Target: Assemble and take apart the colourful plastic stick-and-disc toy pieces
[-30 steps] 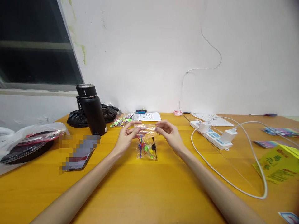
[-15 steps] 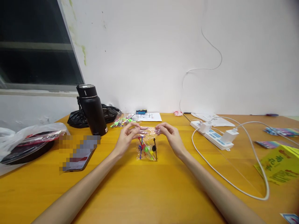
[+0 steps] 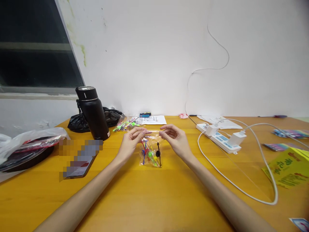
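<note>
A small clear plastic bag (image 3: pixel 151 151) with several coloured plastic picks inside stands upright on the yellow wooden table (image 3: pixel 149 196). My left hand (image 3: pixel 131 141) pinches the bag's top edge at the left. My right hand (image 3: pixel 174 139) pinches the same top edge at the right. Both hands hold the strip taut between thumb and fingers, just above the table's middle.
A black flask (image 3: pixel 93 112) stands at the left in front of a black bag (image 3: pixel 106 117). A phone (image 3: pixel 78 161) and a plastic-wrapped dark tray (image 3: pixel 26 149) lie further left. More coloured picks (image 3: pixel 126 124), papers (image 3: pixel 154 120), a white power strip (image 3: pixel 223 139) with cables and yellow leaflets (image 3: pixel 288 169) lie beyond and right.
My fingers have shifted along the bag's top edge, closer together and then slightly apart again. The bag stays at the same spot on the table.
</note>
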The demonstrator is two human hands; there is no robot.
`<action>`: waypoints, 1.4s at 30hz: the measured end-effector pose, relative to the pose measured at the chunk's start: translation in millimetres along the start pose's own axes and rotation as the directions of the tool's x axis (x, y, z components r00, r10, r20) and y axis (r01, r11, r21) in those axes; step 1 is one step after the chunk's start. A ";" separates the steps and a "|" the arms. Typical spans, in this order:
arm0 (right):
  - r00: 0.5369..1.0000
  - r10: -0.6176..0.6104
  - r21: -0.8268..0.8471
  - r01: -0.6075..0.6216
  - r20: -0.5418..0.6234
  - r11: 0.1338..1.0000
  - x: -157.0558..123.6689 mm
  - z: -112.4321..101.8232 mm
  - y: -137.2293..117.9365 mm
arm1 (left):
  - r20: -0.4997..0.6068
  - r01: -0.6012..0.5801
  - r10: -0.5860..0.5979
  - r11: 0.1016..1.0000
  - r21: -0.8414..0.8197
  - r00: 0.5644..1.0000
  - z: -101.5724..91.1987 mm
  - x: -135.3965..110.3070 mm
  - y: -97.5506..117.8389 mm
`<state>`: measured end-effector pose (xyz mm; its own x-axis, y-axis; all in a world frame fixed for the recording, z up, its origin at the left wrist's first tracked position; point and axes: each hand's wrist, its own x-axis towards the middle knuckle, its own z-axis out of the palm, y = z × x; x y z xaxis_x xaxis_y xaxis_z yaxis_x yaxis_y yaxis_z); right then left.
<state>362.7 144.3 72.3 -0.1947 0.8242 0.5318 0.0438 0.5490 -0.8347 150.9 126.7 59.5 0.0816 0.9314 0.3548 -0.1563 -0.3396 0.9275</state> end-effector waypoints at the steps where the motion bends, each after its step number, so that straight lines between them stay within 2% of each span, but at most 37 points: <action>1: 1.000 -0.010 -0.017 0.010 -0.003 1.000 0.0 0.0 -0.1 | -0.002 -0.004 0.004 1.000 0.001 1.000 0.1 0.2 -0.4; 8: 0.999 -0.044 -0.049 0.043 -0.021 0.998 0.0 -0.7 -0.4 | -0.012 -0.016 0.016 1.000 0.026 1.000 2.8 -2.8 4.2; 14: 1.000 0.021 0.030 -0.020 -0.023 0.999 -1.2 -1.1 2.4 | -0.045 -0.003 0.002 1.000 -0.007 0.999 8.2 -7.3 7.9; 17: 0.999 0.047 0.065 -0.048 0.009 0.997 -1.3 2.7 4.7 | -0.064 0.014 -0.014 1.000 -0.009 0.998 6.9 -7.0 7.3; 20: 0.990 0.126 0.094 -0.132 0.065 0.987 -3.0 8.0 7.6 | -0.087 0.033 -0.034 0.999 -0.017 0.996 4.4 -6.0 6.0; 22: 0.960 0.207 0.116 -0.231 0.188 0.966 -6.2 10.8 10.0 | -0.101 0.029 -0.031 0.999 -0.029 0.994 3.2 -5.5 5.1; 25: 0.852 0.291 0.119 -0.374 0.435 0.920 -12.7 12.8 14.8 | -0.117 0.026 -0.031 0.999 -0.045 0.993 2.1 -4.9 4.3; 26: 0.824 0.298 0.108 -0.394 0.483 0.913 -14.7 13.0 16.6 | -0.120 0.030 -0.036 0.998 -0.050 0.992 1.8 -4.8 4.4; 28: 0.809 0.288 0.086 -0.382 0.512 0.920 -17.4 13.1 19.9 | -0.113 0.041 -0.048 0.997 -0.061 0.992 1.5 -4.6 4.8; 34: 0.856 0.267 0.067 -0.328 0.442 0.942 -14.1 12.9 22.3 | -0.043 0.051 -0.056 0.993 -0.102 0.997 0.2 -4.3 0.7; 39: 0.901 0.327 0.170 -0.383 0.284 0.908 -6.9 8.9 27.5 | -0.039 0.159 -0.161 0.986 -0.053 0.986 -2.9 -3.1 -18.6; 42: 0.903 0.385 0.221 -0.422 0.191 0.880 -4.1 6.3 35.0 | 0.036 0.201 -0.198 0.976 -0.086 0.979 -1.9 -3.3 -30.6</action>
<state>358.8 159.2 40.0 -0.3460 0.9290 0.1316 -0.0955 0.1047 -0.9899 153.6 134.3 29.7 0.1462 0.9750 0.1676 -0.2207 -0.1330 0.9662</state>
